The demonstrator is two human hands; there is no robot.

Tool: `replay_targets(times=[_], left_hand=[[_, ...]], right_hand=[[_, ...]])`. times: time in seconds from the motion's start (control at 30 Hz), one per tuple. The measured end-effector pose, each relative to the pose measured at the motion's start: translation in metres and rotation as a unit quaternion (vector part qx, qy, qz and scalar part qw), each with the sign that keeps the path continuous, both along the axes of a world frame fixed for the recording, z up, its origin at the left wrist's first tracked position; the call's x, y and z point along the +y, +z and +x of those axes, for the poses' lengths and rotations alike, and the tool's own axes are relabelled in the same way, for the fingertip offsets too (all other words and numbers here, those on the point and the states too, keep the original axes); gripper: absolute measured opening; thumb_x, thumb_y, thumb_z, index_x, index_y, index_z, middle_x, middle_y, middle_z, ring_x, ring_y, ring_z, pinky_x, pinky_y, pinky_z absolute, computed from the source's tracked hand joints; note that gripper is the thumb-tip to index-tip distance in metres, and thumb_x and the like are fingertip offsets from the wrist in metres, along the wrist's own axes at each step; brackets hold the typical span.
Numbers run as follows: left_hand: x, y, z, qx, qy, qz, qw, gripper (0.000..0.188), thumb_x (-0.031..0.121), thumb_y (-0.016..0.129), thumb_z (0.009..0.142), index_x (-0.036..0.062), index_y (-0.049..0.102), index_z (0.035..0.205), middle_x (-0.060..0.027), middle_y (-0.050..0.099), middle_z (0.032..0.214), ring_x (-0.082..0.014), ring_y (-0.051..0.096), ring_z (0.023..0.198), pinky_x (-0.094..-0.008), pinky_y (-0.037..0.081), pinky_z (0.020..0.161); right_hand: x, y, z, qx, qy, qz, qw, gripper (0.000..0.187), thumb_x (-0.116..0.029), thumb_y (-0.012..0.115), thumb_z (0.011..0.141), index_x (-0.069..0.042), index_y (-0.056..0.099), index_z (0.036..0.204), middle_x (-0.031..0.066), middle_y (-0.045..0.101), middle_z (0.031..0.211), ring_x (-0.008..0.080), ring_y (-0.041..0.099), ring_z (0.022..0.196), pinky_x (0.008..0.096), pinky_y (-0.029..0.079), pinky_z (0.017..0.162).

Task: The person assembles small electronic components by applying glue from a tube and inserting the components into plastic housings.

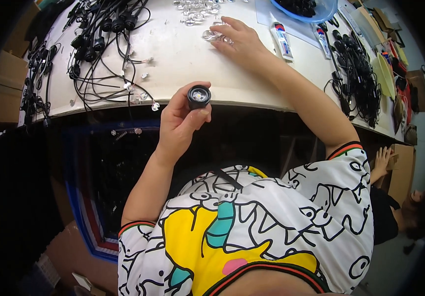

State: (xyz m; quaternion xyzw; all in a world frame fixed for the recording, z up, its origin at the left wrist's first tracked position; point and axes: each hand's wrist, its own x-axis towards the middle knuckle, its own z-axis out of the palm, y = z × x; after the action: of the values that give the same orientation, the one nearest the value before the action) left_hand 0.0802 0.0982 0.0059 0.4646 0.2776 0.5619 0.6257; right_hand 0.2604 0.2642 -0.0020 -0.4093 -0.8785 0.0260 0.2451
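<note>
I'm watching a white shirt (296,237) showing black doodles (359,268), yellow and teal patches (180,234). Striped bands (345,149) are edging its short sleeves (348,170).

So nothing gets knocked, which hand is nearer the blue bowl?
Right. The right hand is left of the blue bowl, at some clear pieces; the left hand is farther left and lower in view, holding a black cylinder.

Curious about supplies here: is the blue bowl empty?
Not empty: black pieces lie in the blue bowl; how full, I can't tell.
</note>
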Motion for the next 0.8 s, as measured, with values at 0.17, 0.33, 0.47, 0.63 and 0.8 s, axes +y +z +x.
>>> replay_targets(times=[0.17,0.33,0.47,0.63,0.8], left_hand=[[0.0,-0.006,0.006,0.007,-0.008,-0.006,1.0,0.041,0.009,0.055,0.085,0.0018,0.042,0.123,0.0006,0.051,0.076,-0.0043,0.04,0.064,-0.0157,0.031,0.056],[-0.002,-0.011,0.004,0.021,-0.002,0.006,1.0,0.045,0.022,0.05,0.089,0.0007,0.039,0.128,0.0009,0.05,0.079,-0.0054,0.038,0.068,-0.0164,0.032,0.062],[-0.006,-0.018,0.005,0.024,-0.003,0.01,1.0,0.046,0.029,0.051,0.089,0.0002,0.043,0.123,0.0001,0.051,0.074,-0.006,0.04,0.064,-0.0172,0.033,0.059],[-0.007,-0.017,0.013,0.016,-0.002,0.004,1.0,0.043,0.027,0.053,0.088,0.0003,0.045,0.121,-0.001,0.051,0.07,-0.0059,0.041,0.06,-0.0174,0.034,0.055],[-0.006,-0.018,0.015,0.055,-0.006,-0.004,0.998,0.037,0.025,0.05,0.088,-0.0015,0.049,0.114,-0.0011,0.05,0.068,-0.0058,0.04,0.059,-0.0174,0.031,0.054]], right_hand=[[-0.03,0.01,0.009,0.007,0.021,-0.017,1.0,0.041,-0.033,0.055,0.083,-0.014,0.051,0.12,0.0166,0.039,0.13,0.0338,0.04,0.118,0.0404,0.032,0.098],[-0.037,0.042,0.036,0.122,0.017,-0.03,0.992,0.035,-0.028,0.056,0.084,-0.01,0.055,0.114,0.0127,0.051,0.119,0.024,0.048,0.11,0.0342,0.038,0.091],[-0.06,0.045,0.04,0.059,-0.005,-0.008,0.998,0.024,-0.028,0.062,0.076,-0.007,0.063,0.089,0.0083,0.061,0.082,0.0223,0.059,0.075,0.0316,0.047,0.064],[-0.068,0.027,0.039,-0.021,-0.043,0.012,0.999,0.022,-0.028,0.061,0.076,-0.009,0.065,0.086,0.0061,0.06,0.08,0.023,0.059,0.077,0.0338,0.046,0.067],[-0.072,0.029,0.036,-0.005,-0.041,-0.025,0.999,0.018,-0.021,0.066,0.074,-0.006,0.067,0.083,0.007,0.062,0.082,0.0186,0.058,0.075,0.0296,0.045,0.066]])
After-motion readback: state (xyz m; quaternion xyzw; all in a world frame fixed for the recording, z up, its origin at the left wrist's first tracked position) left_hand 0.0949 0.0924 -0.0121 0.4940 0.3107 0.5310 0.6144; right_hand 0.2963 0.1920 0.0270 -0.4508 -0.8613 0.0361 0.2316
